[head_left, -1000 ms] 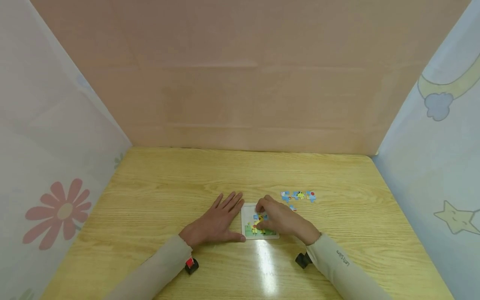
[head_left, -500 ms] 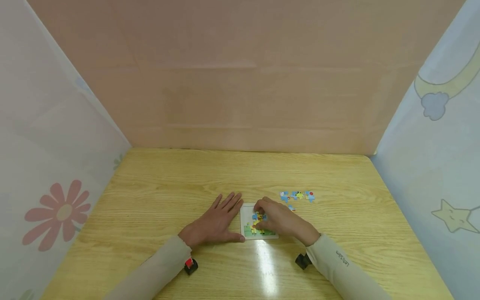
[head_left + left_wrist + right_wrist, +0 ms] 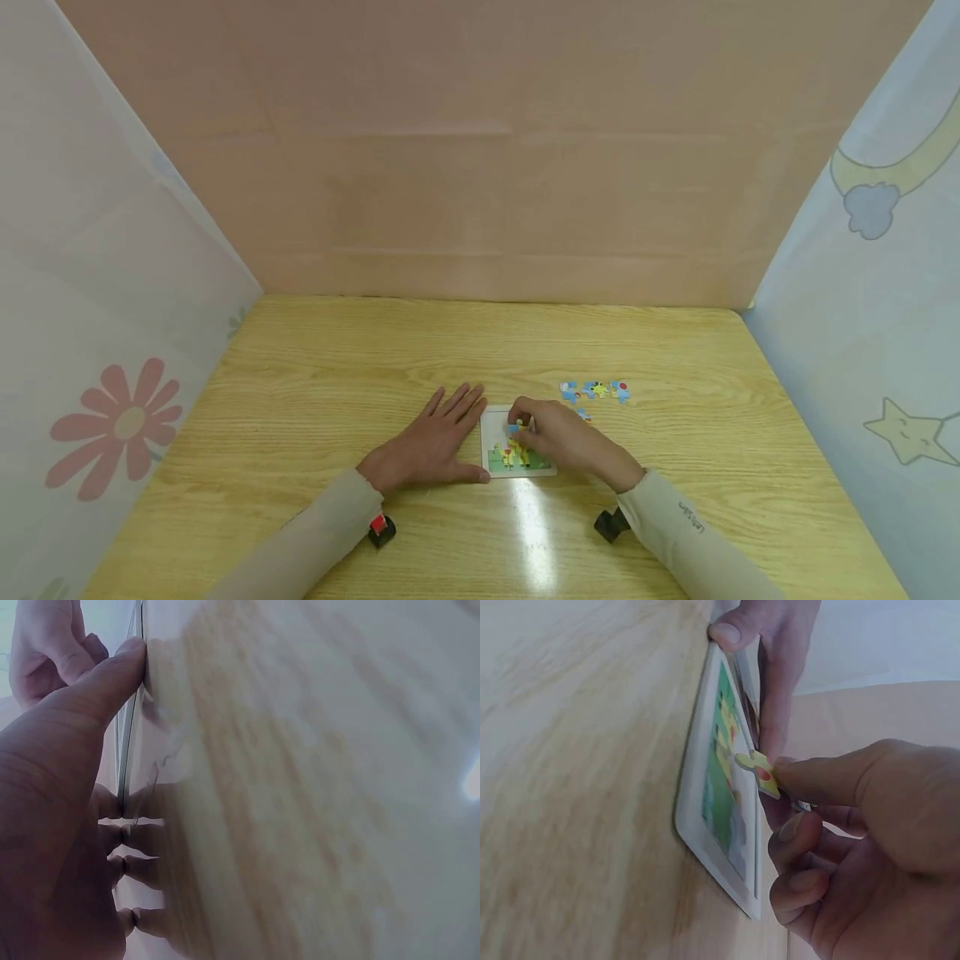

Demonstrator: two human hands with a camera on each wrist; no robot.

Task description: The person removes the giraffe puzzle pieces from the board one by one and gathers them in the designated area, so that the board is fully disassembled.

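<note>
A small white-framed jigsaw puzzle board (image 3: 495,421) lies on the table, its lower part filled with green and yellow pieces. My left hand (image 3: 431,446) is spread on the table at the board's left side, the thumb (image 3: 124,664) touching its edge near the corner. Over the board, my right hand (image 3: 564,435) pinches a yellow puzzle piece (image 3: 765,778) with a red spot between thumb and forefinger. In the right wrist view that piece is tilted and held just off the board's surface. The right hand covers the board's upper right part.
Several loose puzzle pieces (image 3: 596,390), blue and yellow, lie on the wooden table (image 3: 360,350) beyond the right hand. One more blue piece (image 3: 583,414) is close beside that hand. A brown panel (image 3: 510,183) stands at the back, with patterned cloth at both sides.
My right thumb has moved up toward the forefinger, and more of the board's lower pieces show. The left hand stays in place.
</note>
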